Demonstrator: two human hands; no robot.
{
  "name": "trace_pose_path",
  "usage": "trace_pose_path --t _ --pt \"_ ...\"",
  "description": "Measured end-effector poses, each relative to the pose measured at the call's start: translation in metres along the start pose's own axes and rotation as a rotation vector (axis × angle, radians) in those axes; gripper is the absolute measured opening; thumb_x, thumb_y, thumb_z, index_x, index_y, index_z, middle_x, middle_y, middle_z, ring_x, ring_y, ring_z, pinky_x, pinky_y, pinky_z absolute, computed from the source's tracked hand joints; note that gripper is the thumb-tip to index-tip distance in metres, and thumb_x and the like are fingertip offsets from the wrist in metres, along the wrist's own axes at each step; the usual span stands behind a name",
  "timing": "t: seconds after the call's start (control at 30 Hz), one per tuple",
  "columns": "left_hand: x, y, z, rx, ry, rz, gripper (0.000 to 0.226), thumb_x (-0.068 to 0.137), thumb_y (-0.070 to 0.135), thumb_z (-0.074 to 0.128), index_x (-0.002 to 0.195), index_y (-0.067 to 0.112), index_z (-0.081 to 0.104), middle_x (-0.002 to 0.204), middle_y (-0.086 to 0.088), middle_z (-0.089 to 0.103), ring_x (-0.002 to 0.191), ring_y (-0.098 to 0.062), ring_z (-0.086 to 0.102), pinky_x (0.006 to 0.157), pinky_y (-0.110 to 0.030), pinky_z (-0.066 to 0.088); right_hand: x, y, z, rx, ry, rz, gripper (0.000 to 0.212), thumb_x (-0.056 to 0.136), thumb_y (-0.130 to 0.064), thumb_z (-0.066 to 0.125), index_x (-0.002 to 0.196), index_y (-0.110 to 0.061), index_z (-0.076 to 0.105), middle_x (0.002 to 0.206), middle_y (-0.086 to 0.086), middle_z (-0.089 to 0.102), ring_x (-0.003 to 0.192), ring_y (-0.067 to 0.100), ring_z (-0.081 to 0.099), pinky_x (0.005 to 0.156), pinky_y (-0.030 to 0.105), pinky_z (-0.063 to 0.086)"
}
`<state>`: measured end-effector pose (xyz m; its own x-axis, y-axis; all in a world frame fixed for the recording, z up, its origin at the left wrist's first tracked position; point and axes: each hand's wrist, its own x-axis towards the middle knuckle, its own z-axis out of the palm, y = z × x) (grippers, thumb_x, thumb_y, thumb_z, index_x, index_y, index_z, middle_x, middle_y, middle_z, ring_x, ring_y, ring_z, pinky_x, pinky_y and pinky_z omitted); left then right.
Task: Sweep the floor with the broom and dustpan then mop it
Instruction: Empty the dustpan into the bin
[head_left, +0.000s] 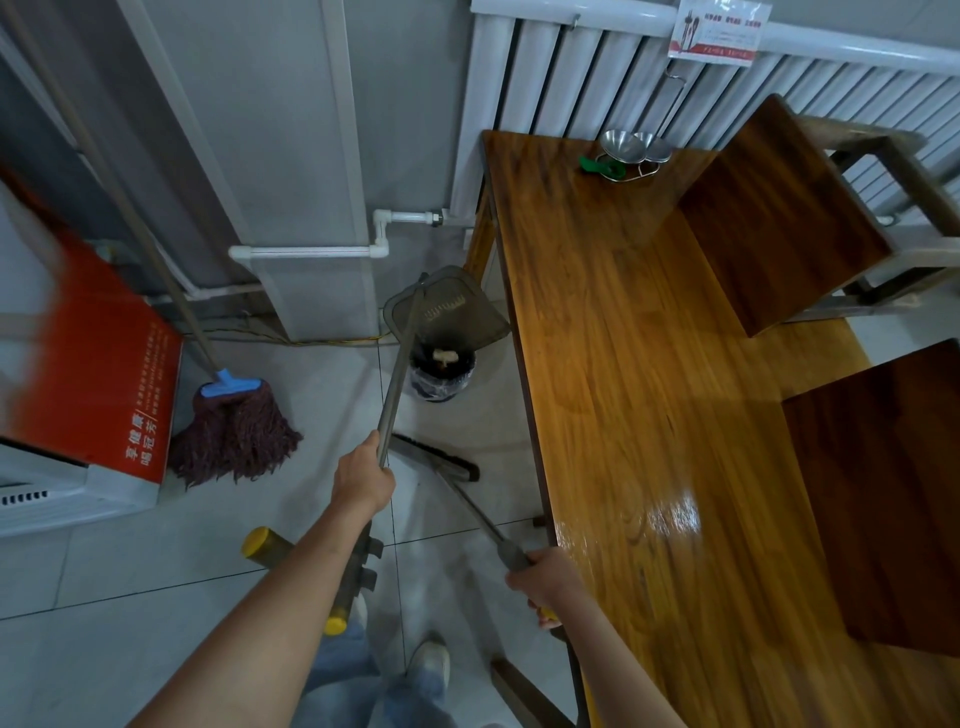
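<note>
Over the bin (442, 375) my left hand (362, 479) gripped the tilted dustpan (447, 307) to empty it, while my right hand (542, 576) clasped the broom (441, 461), parked low.

The red printed box (98, 374) beside the maroon string mop (234, 436) is motion-blurred along its upper edge; the mop's wooden pole runs off the top-left.
</note>
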<state>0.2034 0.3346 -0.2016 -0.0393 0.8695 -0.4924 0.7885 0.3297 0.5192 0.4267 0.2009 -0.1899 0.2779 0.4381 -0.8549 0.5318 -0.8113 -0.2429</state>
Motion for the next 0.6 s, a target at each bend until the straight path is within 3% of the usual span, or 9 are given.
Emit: trace_pose_path --t 0.23,0.43,0.6 --pt "0.0 0.003 -0.007 0.009 0.006 0.002 0.06 0.09 0.005 0.052 0.146 0.013 0.034 0.127 -0.016 0.058 0.11 -0.033 0.058 0.094 -0.033 0.046 0.001 0.001 0.0 -0.009 0.001 0.0 0.033 0.089 -0.023 0.064 0.119 -0.01 0.062 0.075 0.003 0.059 0.061 0.015 0.06 0.065 0.033 0.061" --pt "-0.003 -0.001 -0.012 0.001 -0.006 0.013 0.06 0.09 0.006 0.055 0.146 0.011 0.035 0.125 -0.016 0.059 0.11 -0.033 0.058 0.092 -0.033 0.046 0.001 -0.001 0.0 -0.004 -0.004 0.008 0.036 0.09 -0.023 0.064 0.123 -0.01 0.06 0.079 0.005 0.059 0.061 0.015 0.06 0.061 0.028 0.06" --pt "-0.007 0.0 -0.013 -0.022 -0.003 0.011 0.057 0.09 0.005 0.054 0.144 0.01 0.038 0.125 -0.018 0.059 0.11 -0.034 0.058 0.091 -0.032 0.046 0.0 0.0 0.002 -0.008 -0.001 0.0 0.033 0.087 -0.026 0.066 0.116 -0.01 0.063 0.077 0.003 0.06 0.075 0.019 0.063 0.077 0.039 0.061"
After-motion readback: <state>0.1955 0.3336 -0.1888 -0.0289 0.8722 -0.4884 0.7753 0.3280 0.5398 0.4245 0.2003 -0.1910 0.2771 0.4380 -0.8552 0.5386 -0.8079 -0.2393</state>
